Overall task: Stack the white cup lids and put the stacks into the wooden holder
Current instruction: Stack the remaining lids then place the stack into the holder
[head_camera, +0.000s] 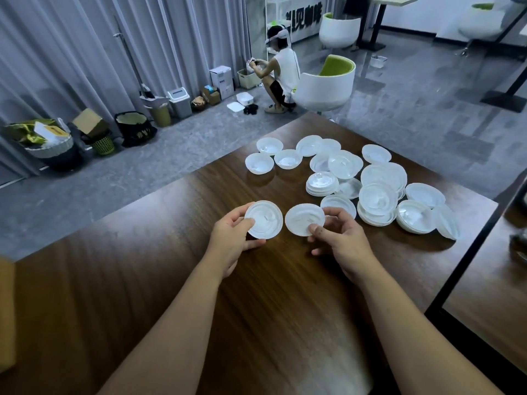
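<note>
Thin plastic, light and bendy: my left hand (232, 232) pinched one lid (263, 219) by its rim, my right hand (340, 235) another lid (304, 219) beside it, near the pile (379, 181)

Two white cup lids were held above the counter (171, 280), side by side and just apart. The left lid (263, 219) was round, ridged, and faced upward, gripped at its near-left edge by the left hand (232, 240). The right lid (304, 219) tilted slightly, pinched at its near-right rim by the right hand (342, 240). Beyond the right lid, loose lids (345, 164) lay scattered and overlapping on the counter, with several short stacks (377, 208) among them; some lay hollow-side up like shallow bowls.
</note>
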Tool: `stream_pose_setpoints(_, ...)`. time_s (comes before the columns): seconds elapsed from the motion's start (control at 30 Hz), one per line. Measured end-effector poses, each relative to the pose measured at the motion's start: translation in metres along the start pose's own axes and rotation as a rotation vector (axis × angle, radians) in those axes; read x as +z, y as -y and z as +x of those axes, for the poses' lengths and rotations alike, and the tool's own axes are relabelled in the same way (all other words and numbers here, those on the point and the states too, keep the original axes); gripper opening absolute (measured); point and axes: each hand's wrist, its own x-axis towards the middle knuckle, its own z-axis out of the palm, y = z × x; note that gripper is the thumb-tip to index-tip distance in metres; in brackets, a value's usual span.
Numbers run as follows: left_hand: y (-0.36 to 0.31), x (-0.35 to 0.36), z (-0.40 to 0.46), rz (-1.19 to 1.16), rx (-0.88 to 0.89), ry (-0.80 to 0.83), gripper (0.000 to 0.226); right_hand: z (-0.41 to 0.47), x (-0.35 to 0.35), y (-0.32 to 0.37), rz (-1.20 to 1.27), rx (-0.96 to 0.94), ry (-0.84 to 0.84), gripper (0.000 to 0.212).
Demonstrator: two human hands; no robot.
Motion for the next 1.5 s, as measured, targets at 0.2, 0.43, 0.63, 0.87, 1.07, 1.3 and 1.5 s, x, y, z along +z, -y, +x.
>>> stream_pose_setpoints(0.2, 0.002, 0.001, -0.003, 0.123, -0.041, 0.028, 0.036, 0.003, 0.006, 0.006, -0.024, 0.031, 0.188, 0.029)
stream_pose_setpoints(0.43, 0.007, 0.005, 0.003, 0.141, -0.007, -0.084, 0.027, 0.006, 0.012, 0.006, -0.1, 0.038, 0.118, 0.025)
stream_pose_setpoints(0.63, 0.003, 0.007, -0.004, 0.137, -0.005, -0.008, 0.022, 0.007, 0.015, 0.004, -0.343, -0.068, 0.13, 0.044)
stream_pose_setpoints(0.87, -0.006, 0.003, -0.009, 0.133, -0.027, 0.105, 0.026, 0.017, 0.023, 0.006, -0.534, -0.118, 0.222, 0.055)
stream_pose_setpoints(1.07, -0.007, -0.001, -0.008, 0.159, -0.043, 0.207, 0.037, 0.019, 0.031, 0.006, -0.4, -0.138, 0.198, 0.049)
stream_pose_setpoints(1.3, 0.001, 0.002, -0.003, 0.093, -0.007, 0.031, 0.026, 0.02, 0.021, 0.003, -0.12, -0.026, 0.186, 0.046)
stream_pose_setpoints(1.5, 0.0, -0.003, -0.003, -0.004, -0.015, 0.197, 0.047, 0.024, 0.023, 0.002, -0.151, 0.047, 0.241, 0.024)
